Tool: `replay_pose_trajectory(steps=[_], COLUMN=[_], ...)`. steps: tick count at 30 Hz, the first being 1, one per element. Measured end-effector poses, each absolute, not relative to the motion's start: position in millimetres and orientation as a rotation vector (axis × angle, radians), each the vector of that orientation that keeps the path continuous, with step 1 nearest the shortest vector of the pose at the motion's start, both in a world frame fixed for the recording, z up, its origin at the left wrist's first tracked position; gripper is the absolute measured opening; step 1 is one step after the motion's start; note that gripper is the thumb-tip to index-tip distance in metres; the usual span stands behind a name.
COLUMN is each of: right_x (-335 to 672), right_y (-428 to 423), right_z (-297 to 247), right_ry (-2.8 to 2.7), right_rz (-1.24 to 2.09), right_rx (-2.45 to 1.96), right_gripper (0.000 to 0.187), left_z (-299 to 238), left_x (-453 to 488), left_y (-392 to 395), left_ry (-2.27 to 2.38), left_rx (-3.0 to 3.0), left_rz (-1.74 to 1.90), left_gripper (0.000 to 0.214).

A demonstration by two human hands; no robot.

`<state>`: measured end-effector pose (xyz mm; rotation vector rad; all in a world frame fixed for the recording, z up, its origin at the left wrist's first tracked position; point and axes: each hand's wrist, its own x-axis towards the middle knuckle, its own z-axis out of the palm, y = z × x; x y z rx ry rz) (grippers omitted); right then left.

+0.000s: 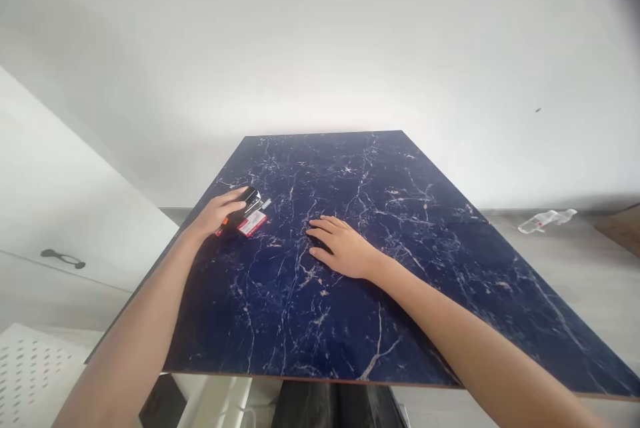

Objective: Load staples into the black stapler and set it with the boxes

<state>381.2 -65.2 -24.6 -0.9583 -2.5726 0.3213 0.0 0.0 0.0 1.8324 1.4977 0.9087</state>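
A dark blue marble-patterned table (380, 228) fills the middle of the view. Near its left edge my left hand (216, 213) rests on a black stapler (249, 203), fingers curled around it. Under and beside the stapler lie a small red and white box (253, 223) and something orange, mostly hidden by the hand. My right hand (340, 245) lies flat on the tabletop, palm down, fingers spread and pointing left, a short way right of the box. It holds nothing.
A white wall stands behind the table. A white cabinet with a dark handle (63, 258) is on the left, and a white perforated surface (30, 368) lies at the lower left. A clear plastic bottle (545, 220) lies on the grey floor at right.
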Motion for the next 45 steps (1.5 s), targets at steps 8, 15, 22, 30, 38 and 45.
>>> replay_pose_trajectory(steps=[8, 15, 22, 30, 38, 45], right_x=[381, 381, 376, 419, 454, 419], right_y=[-67, -61, -58, -43, -46, -62], right_z=[-16, -12, -18, 6, 30, 20], right_ry=[-2.335, -2.329, -2.398, -2.470, -2.407, -2.606], right_rz=[0.327, 0.392, 0.364, 0.553, 0.681, 0.599], right_rx=[-0.892, -0.746, -0.865, -0.977, -1.188, -1.036], right_gripper=[0.068, 0.044, 0.011, 0.017, 0.016, 0.016], left_z=[12, 13, 6, 3, 2, 4], left_x=[74, 114, 104, 102, 99, 103], left_y=[-33, -57, -50, -44, -41, -44], left_ry=[1.087, 0.909, 0.968, 1.042, 1.209, 1.290], left_rx=[2.075, 2.435, 2.633, 2.537, 2.450, 2.386], left_rz=[0.775, 0.640, 0.707, 0.745, 0.618, 0.666], left_gripper=[0.055, 0.053, 0.053, 0.049, 0.049, 0.051])
